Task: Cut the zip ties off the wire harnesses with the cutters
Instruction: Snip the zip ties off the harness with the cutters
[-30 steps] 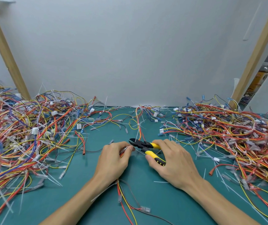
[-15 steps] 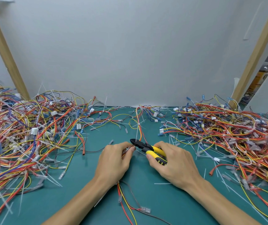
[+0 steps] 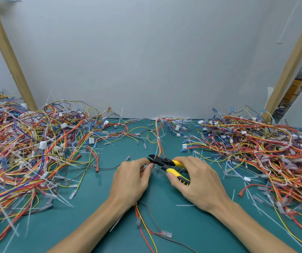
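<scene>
My left hand (image 3: 131, 179) grips a thin wire harness (image 3: 142, 218) of red, yellow and dark wires in the middle of the green mat; the wires trail out below my wrist toward the near edge. My right hand (image 3: 195, 181) holds the yellow-and-black cutters (image 3: 166, 164), thumb on the lower handle. Their black jaws point left and sit right at my left fingertips, where a white zip tie shows faintly. More of the harness (image 3: 159, 141) runs away beyond the jaws.
A big tangle of wire harnesses (image 3: 27, 152) fills the left side of the green mat (image 3: 91, 225). Another pile (image 3: 265, 148) covers the right side. Cut white zip tie pieces (image 3: 184, 205) lie scattered on the mat. Two slanted wooden posts (image 3: 7, 52) stand against the grey wall.
The cutters' jaws have crept a little left and up, closer to my left fingertips. Both hands otherwise stay in place.
</scene>
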Action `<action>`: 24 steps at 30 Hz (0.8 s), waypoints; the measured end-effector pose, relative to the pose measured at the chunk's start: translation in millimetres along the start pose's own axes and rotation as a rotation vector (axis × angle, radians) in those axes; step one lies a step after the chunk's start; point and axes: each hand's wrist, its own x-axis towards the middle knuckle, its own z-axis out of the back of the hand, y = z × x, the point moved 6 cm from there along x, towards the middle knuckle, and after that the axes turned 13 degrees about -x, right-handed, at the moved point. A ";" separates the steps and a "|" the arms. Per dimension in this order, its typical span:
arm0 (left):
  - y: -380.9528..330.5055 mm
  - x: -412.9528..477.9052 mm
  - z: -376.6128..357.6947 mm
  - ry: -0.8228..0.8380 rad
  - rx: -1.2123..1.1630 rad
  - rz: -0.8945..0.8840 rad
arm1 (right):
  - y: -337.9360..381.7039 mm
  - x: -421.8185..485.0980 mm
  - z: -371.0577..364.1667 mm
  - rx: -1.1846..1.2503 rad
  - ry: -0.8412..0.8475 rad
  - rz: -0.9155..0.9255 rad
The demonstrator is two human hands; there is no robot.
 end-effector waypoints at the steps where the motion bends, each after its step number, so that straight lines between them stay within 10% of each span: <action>1: 0.3 0.1 -0.3 -0.004 0.005 0.004 | 0.4 0.0 0.4 -0.004 0.000 0.001; 24: 8.0 1.6 0.1 -0.050 -0.041 0.071 | -4.2 2.6 -2.3 0.026 0.078 -0.024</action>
